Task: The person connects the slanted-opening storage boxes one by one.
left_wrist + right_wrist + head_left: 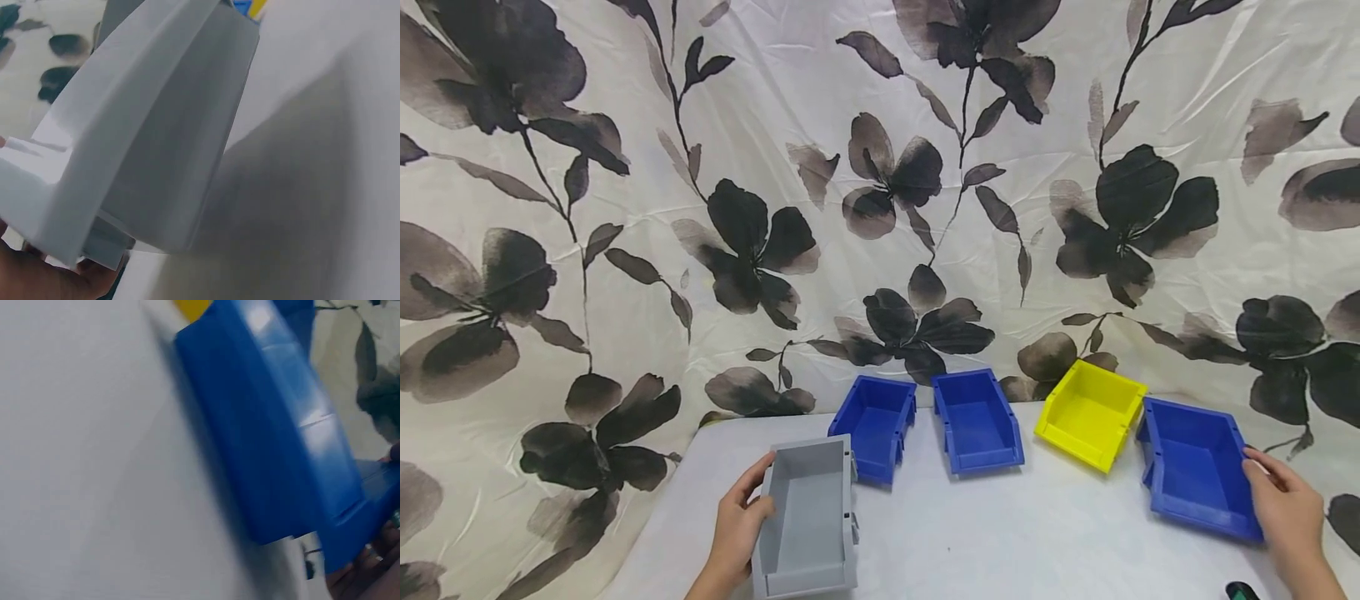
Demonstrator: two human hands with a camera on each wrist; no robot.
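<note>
My left hand (739, 518) grips the left side wall of a grey plastic storage bin (808, 521), thumb over the rim. In the left wrist view the grey bin (156, 125) is tilted above the white table, casting a shadow. At the far right my right hand (1288, 504) holds the right wall of a blue storage bin (1202, 471). The right wrist view shows that blue bin (262, 425) close to the table, with fingers (375, 556) around its edge. Whether it touches the table I cannot tell.
Two more blue bins, a left one (874, 421) and a middle one (976, 425), stand along the table's back edge. A yellow bin (1092, 414) sits beside the held blue one. A dark object (1242, 591) shows at the bottom right. Floral cloth (925, 250) hangs behind the table (985, 533).
</note>
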